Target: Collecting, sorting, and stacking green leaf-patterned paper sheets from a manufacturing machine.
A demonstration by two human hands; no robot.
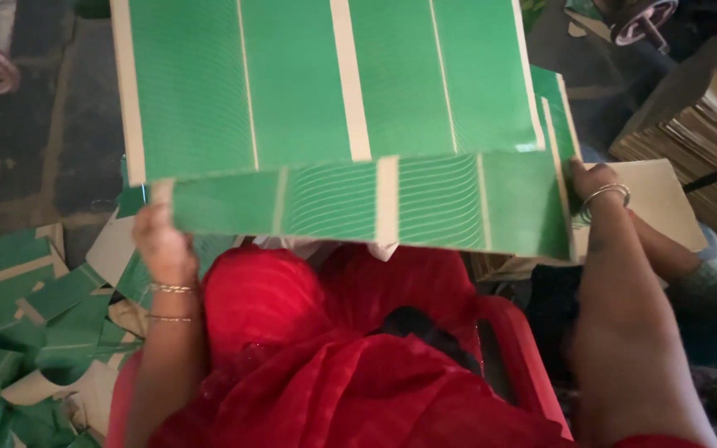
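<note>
A stack of large green printed card sheets [334, 83] with cream stripes is held up in front of me, its near edge bent downward. My left hand [159, 236] grips the lower left corner of the sheets, bangles on its wrist. My right hand [595, 187] holds the right edge of the sheets, a bangle at the wrist. Red cloth [325, 357] covers my lap below the sheets.
Green and cream card offcuts [26, 332] lie scattered on the floor at the left. A tall pile of brown card sheets [699, 133] stands at the right. A red plastic seat edge [524, 348] shows beside my right arm. Dark floor [51, 124] lies at the far left.
</note>
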